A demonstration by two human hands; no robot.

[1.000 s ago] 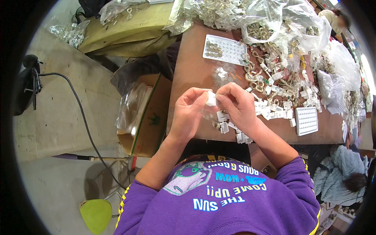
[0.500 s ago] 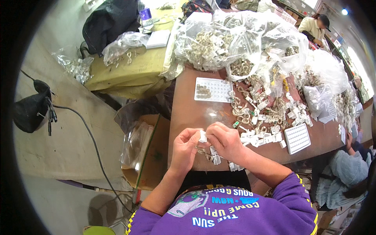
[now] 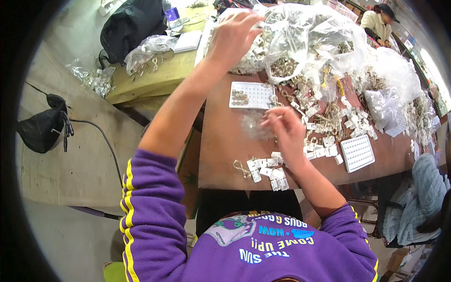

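My left hand [image 3: 233, 38], blurred by motion, is stretched far forward over a clear bag [image 3: 286, 28] of white pieces with metal rings. Its fingers are extended and the thumb stands apart; nothing shows in it. Above the brown table, my right hand [image 3: 287, 132] has half-bent fingers, partly smeared but apart, with no held thing visible. It is beside a small clear plastic bag [image 3: 255, 124] and just nearer than a white tray [image 3: 258, 94] holding several small round greyish pieces [image 3: 240, 97]. Several white tags [image 3: 268, 170] with a metal ring [image 3: 241, 168] lie close to the front edge.
A second white tray [image 3: 357, 153] is at the table's right. Heaped white pieces and metal rings [image 3: 324, 124] spread between the trays. A yellow-covered table [image 3: 145, 84] with a black bag [image 3: 131, 30] stands far left. Another person [image 3: 377, 26] sits far right.
My hands were together near the front edge around a small white piece. They have parted: the left has reached far forward over the bag, the right slightly forward and right. The white piece no longer shows.
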